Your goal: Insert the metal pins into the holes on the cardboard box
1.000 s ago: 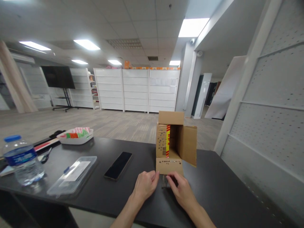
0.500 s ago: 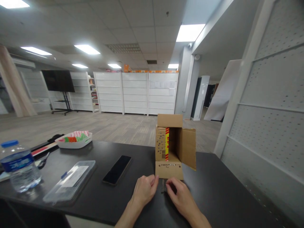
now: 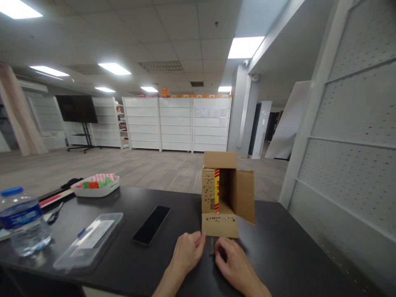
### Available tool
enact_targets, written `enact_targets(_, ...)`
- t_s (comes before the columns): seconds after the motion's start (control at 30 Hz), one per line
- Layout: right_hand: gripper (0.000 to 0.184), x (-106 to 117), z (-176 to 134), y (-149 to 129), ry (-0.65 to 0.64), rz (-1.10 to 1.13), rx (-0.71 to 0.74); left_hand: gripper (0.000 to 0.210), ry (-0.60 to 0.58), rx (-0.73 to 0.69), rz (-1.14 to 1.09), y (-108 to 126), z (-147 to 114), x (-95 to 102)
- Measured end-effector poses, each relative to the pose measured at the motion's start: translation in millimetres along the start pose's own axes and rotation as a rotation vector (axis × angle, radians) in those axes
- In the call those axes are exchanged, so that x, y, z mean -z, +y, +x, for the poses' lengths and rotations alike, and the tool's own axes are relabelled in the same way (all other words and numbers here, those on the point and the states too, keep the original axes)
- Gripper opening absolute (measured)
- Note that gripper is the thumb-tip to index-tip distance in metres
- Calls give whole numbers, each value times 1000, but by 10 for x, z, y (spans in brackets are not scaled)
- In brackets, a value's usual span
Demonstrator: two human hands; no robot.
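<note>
A small bundle of thin dark metal rods (image 3: 212,246), perhaps screws or bits, lies on the black table between my hands. My right hand (image 3: 231,260) is at their right side, thumb and forefinger curled together at the edge of the bundle; whether a rod is between them is hidden. My left hand (image 3: 189,251) rests just left of the rods, its fingers curled in and the thumb beside them, and I cannot see inside. Directly beyond both hands stands an open cardboard box (image 3: 220,225) on its side, with a row of holes in its front flap.
A black phone (image 3: 151,225), a clear plastic case (image 3: 89,241) and a water bottle (image 3: 24,225) are on the left. Behind them sits a white basket (image 3: 97,189) with colourful contents. The black table (image 3: 284,251) ends near a perforated panel (image 3: 352,181) at right.
The view has tilted up slightly, so the table things sit a little lower. My hands keep nearly the same place around the rods; the right fingers have shifted slightly.
</note>
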State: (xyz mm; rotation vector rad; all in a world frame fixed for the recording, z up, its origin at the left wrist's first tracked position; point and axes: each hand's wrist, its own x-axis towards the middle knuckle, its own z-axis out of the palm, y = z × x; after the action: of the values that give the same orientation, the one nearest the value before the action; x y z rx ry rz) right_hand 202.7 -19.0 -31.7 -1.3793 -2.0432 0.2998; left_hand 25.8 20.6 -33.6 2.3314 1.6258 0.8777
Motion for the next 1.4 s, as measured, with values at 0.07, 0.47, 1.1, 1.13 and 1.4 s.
enact_targets(0.07, 10, 1, 0, -1, -2, -5, 0, 50, -2, 3, -2, -4, 1, -7)
enact_targets(0.47, 12, -27, 2, 34, 7, 1, 8, 48, -17, -2, -21, -8, -3, -8)
enact_targets(1.1, 14, -73, 25, 80, -68, -44, 6, 47, -40, 5, -4, 13, 1, -1)
enact_targets(1.13, 14, -73, 29, 80, -73, -48, 8, 47, -41, 8, -5, 11, 2, -6)
enact_targets(1.4, 17, -100, 52, 87, -83, -72, -9, 48, -52, 19, -23, -13, -2, -33)
